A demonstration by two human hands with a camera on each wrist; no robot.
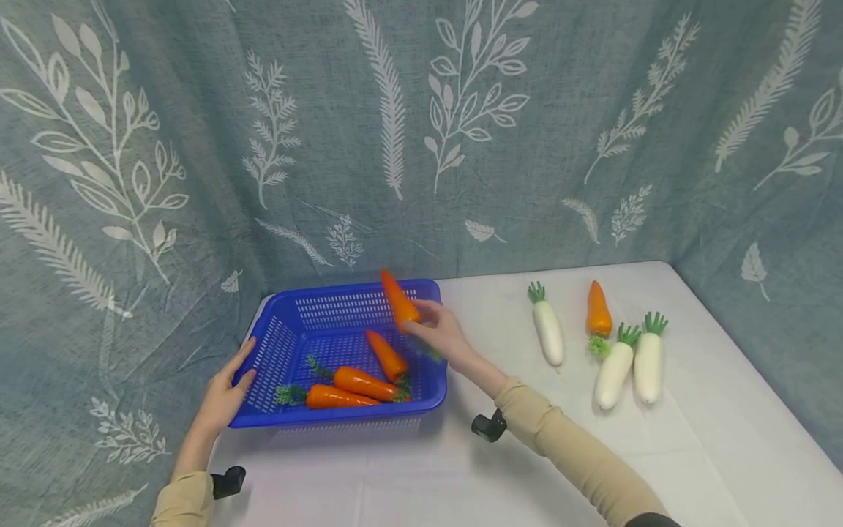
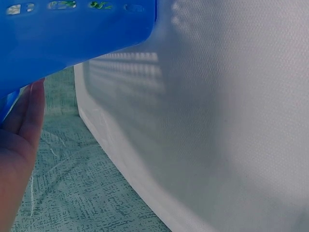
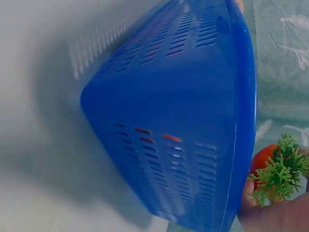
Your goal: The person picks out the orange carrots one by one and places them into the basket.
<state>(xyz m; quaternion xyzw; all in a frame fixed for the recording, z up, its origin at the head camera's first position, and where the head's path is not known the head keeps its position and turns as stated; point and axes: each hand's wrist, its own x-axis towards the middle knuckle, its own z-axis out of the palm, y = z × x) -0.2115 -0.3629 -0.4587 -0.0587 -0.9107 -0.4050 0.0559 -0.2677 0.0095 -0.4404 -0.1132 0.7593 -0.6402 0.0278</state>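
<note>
Pinching an orange carrot (image 1: 396, 298) by its thick end, the person's right hand (image 1: 443, 333) has thumb and fingertips clamped on it over the right side of a blue basket (image 1: 329, 415). The held carrot is bright and smooth, tapering to a blunt tip that points up toward the basket's far rim; its frilly green leaves (image 3: 282, 169) blur below the hand in the head view but show bushy in the right wrist view. The left hand (image 1: 227, 391) holds the basket's left rim, the thumb at its top and the fingers against the outside, partly hidden. The basket, with slotted walls, sits by the left edge of the white tabletop (image 1: 461, 468), near its far left corner. Inside lie 3 more carrots (image 1: 358, 382), all shiny orange, gathered toward the near wall: 1 slants with its tip toward the far side, and 2 lie roughly crosswise, leaves to the left. Toward the tabletop's far right corner lie a loose carrot (image 1: 598, 311), tip toward the far edge and leaves just beside the middle of 3 white radishes (image 1: 614, 377) with green tops. Behind hangs a grey-green curtain (image 1: 316, 132) printed with white leaves.
</note>
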